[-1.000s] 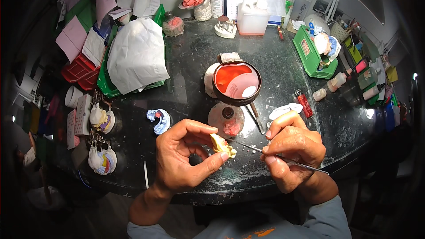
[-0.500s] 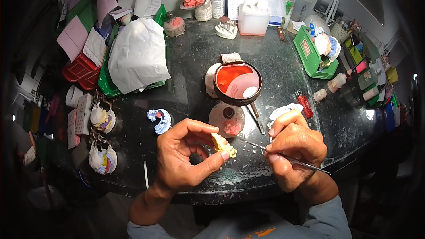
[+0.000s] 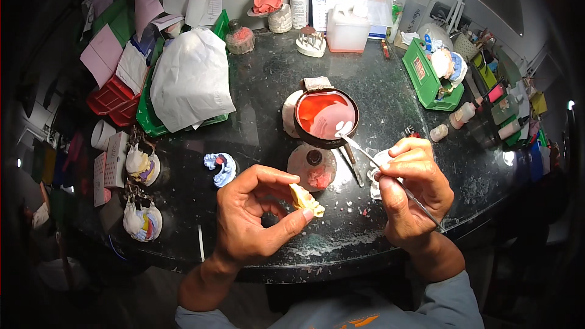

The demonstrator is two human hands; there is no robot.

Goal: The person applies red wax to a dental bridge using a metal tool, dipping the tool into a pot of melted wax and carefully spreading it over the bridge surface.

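Observation:
My left hand pinches a small yellow dental cast between thumb and fingertips, over the near part of the bench. In my right hand is a thin metal wax carver, held like a pen. Its tip reaches the near right rim of a dark round pot containing red, partly pink, glossy material. Just short of the pot stands a glass spirit burner with a dark cap and pink stuff inside. A white piece lies partly behind my right fingers.
A blue dental cast sits left of my left hand. Casts on articulators stand farther left. Green bins and a paper-covered tray flank the bench. A knife-like tool lies by the pot; white crumbs litter the near surface.
My right hand has moved up and slightly right, taking the carver's tip from near the yellow cast to the pot's rim. My left hand stays almost still with the cast.

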